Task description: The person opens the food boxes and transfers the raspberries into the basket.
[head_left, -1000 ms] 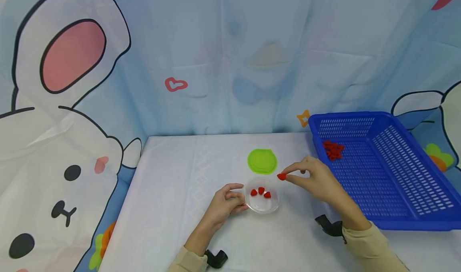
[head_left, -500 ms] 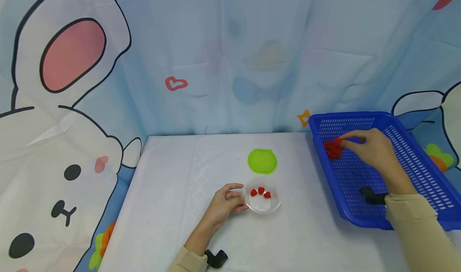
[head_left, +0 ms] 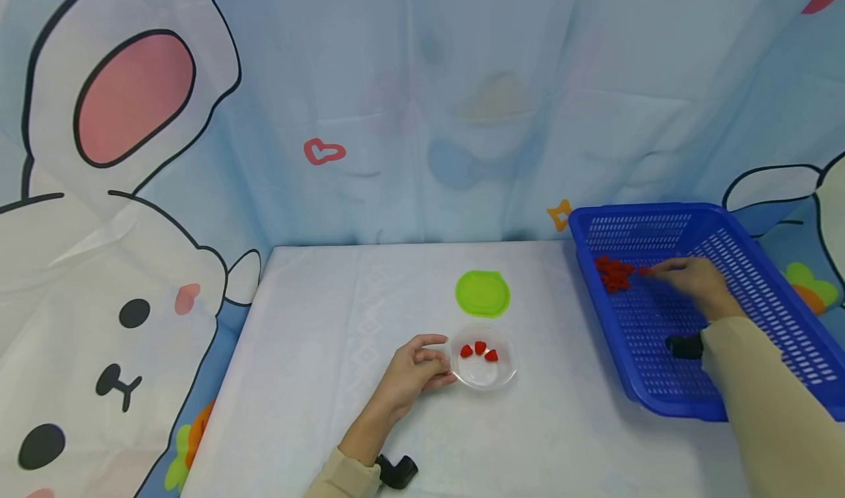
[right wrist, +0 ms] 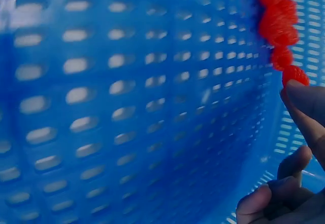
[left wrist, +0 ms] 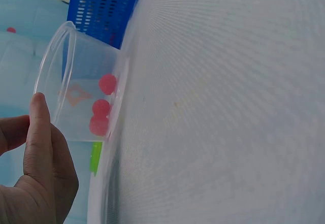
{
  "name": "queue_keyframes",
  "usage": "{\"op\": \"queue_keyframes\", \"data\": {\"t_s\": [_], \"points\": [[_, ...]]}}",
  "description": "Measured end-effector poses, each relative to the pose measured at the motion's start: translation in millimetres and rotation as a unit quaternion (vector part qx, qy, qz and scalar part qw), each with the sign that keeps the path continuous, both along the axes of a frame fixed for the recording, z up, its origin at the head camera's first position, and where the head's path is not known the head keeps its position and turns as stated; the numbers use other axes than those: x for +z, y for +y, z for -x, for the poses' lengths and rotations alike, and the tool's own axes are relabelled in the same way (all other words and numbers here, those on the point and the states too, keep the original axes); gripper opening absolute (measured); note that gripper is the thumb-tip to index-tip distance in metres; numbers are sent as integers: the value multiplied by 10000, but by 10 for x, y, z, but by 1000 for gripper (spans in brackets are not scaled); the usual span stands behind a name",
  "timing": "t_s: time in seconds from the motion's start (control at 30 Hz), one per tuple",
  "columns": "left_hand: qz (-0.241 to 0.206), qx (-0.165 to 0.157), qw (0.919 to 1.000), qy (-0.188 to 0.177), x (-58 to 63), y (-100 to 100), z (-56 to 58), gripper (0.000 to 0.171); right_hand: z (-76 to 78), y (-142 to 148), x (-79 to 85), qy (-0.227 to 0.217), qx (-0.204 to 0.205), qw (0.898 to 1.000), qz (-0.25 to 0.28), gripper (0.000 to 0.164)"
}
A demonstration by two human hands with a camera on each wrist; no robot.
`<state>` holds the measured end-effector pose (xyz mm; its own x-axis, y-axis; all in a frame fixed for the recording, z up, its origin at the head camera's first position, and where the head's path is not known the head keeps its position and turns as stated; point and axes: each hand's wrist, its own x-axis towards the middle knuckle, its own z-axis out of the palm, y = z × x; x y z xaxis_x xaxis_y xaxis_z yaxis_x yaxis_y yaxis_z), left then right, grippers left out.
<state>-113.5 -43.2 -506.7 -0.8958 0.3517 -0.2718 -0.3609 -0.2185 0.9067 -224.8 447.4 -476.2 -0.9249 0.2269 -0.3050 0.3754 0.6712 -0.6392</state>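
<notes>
A clear plastic cup (head_left: 485, 381) stands on the table with several small red berry-shaped pieces (left wrist: 100, 108) on its bottom. My left hand (head_left: 421, 366) holds the cup at its left side, fingers at the rim. Inside the blue basket (head_left: 686, 373), my right hand (head_left: 693, 278) pinches a bumpy red berry (right wrist: 295, 75) between thumb and finger. That berry sits at the near end of a heap of red berries (head_left: 614, 274) by the basket's left wall. The right palm is hidden in the head view.
Behind the cup lies a bright green lid (head_left: 483, 293). A white cloth (head_left: 317, 351) covers the table. A printed curtain (head_left: 409, 116) hangs along the back and left. A black wrist piece (head_left: 398, 472) sits below the left hand.
From beside the cup, my right hand has moved right into the basket with a red berry, then shifted slightly right of the heap. My left hand has stayed at the cup.
</notes>
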Motion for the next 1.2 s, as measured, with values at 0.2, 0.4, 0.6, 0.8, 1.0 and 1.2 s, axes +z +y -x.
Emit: {"op": "queue_keyframes", "data": {"t_s": [0.2, 0.4, 0.6, 0.8, 1.0, 1.2], "points": [[3, 37, 10000, -76, 17, 8, 11, 40, 23, -12, -80, -123, 74, 9998, 100, 53], [-6, 61, 10000, -61, 31, 19, 12, 40, 23, -65, -59, 100, 308, 9991, -269, 47], [26, 68, 9999, -93, 27, 18, 11, 39, 14, -220, 136, 334, 370, 9983, -305, 50], [20, 83, 9999, -124, 13, 12, 8, 39, -151, -609, 574, 551, 810, 9938, -523, 60], [3, 72, 9999, -108, -5, 12, 9, 40, -384, -1063, 927, 1227, 1387, 9805, -666, 48], [-8, 72, 9999, -97, -6, 5, 6, 40, -599, -1456, 1059, 1739, 1795, 9666, -562, 35]]}}
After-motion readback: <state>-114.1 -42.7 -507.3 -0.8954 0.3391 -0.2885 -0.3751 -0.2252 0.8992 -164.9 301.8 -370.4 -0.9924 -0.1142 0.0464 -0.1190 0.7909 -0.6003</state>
